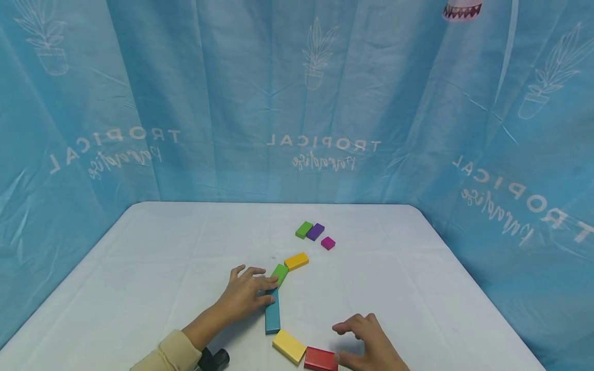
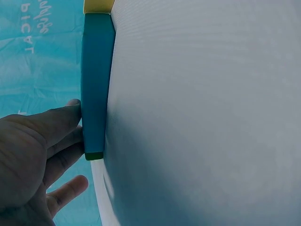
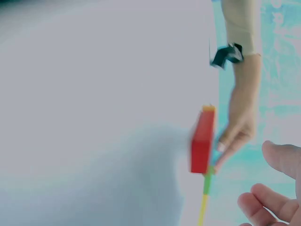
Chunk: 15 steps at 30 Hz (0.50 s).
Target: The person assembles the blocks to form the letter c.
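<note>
Three blocks [image 1: 315, 232] lie behind five others [image 1: 273, 315] on the table [image 1: 394, 278]

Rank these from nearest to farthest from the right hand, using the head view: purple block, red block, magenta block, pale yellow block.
1. Red block: just left of the right hand.
2. Pale yellow block: left of the red block.
3. Magenta block: well beyond, toward the back.
4. Purple block: behind the magenta block, to its left.

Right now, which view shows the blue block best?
Left wrist view: the blue block appears largest and nearly unobstructed there. The head view shows its top partly covered by the left hand; the right wrist view mostly hides it behind the red block.
</note>
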### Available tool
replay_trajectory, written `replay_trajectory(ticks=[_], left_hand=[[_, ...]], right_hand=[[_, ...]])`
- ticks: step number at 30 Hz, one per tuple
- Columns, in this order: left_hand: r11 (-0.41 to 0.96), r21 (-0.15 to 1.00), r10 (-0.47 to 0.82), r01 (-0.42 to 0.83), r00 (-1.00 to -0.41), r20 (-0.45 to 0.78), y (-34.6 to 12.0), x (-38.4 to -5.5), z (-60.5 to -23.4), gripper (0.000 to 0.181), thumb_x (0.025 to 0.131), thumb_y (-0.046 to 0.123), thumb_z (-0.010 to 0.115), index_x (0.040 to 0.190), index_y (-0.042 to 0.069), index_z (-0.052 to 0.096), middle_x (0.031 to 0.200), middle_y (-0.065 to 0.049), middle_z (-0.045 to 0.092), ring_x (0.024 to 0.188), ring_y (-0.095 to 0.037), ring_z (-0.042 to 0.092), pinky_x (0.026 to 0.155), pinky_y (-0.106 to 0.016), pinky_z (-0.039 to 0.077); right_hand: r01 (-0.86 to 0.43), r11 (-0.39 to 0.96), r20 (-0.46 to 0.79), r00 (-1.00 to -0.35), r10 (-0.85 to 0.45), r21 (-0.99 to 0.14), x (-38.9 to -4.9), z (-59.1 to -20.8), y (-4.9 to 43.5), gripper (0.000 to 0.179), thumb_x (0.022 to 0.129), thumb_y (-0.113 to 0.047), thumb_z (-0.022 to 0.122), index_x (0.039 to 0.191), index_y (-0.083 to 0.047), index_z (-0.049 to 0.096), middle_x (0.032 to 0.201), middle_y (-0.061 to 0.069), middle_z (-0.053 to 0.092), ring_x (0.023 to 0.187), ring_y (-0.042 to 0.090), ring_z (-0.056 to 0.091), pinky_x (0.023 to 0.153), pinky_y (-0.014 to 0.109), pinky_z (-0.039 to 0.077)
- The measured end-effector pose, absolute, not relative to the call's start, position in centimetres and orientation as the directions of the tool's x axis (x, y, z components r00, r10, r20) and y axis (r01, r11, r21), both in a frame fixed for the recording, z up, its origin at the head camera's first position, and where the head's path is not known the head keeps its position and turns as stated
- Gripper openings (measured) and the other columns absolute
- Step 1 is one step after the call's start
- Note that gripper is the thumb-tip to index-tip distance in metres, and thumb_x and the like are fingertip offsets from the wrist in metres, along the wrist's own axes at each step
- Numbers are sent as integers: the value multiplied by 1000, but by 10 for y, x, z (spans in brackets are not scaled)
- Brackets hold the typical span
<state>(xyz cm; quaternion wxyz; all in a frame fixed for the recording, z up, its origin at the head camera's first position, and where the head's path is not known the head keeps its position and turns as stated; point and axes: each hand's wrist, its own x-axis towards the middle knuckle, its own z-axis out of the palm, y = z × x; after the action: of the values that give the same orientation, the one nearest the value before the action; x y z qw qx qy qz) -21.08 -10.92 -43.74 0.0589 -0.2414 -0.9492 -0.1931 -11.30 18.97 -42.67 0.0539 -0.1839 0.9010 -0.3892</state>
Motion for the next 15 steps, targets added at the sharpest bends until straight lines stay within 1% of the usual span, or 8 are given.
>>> replay_trajectory(ticks=[4,7,12,15], left_hand=[[807,342,437,481,-877,202,-110,-211,-437,38,81,30,77,115,15,72,124,5,64,122,-27,48,104,-64,16],[806,344,438,482,-876,202,-110,-211,-437,37,81,29,77,115,14,72,124,5,64,122,-27,48,104,-64,16],[805,347,439,481,-877,197,-111,-212,-437,37,81,30,77,114,15,72,124,5,64,122,-26,47,104,-64,16],[802,347,444,485,-874,196,-111,-212,-437,37,81,30,77,114,15,72,124,5,64,122,-26,48,103,-64,16]], right_hand=[[-282,650,80,-943,-322,-706,-125,-412,188,37,80,-30,80,112,-18,66,104,-5,61,94,22,47,77,34,52],[-277,672,115,-954,-276,-687,-143,-406,186,34,79,-29,79,109,-18,68,102,-6,61,93,24,48,76,38,50],[-295,672,197,-955,-220,-680,-187,-409,186,31,80,-22,80,108,-15,70,101,-7,63,94,26,50,77,43,47],[-318,662,243,-948,-206,-679,-217,-415,188,31,80,-18,80,109,-13,70,102,-3,64,96,28,50,80,43,46]])
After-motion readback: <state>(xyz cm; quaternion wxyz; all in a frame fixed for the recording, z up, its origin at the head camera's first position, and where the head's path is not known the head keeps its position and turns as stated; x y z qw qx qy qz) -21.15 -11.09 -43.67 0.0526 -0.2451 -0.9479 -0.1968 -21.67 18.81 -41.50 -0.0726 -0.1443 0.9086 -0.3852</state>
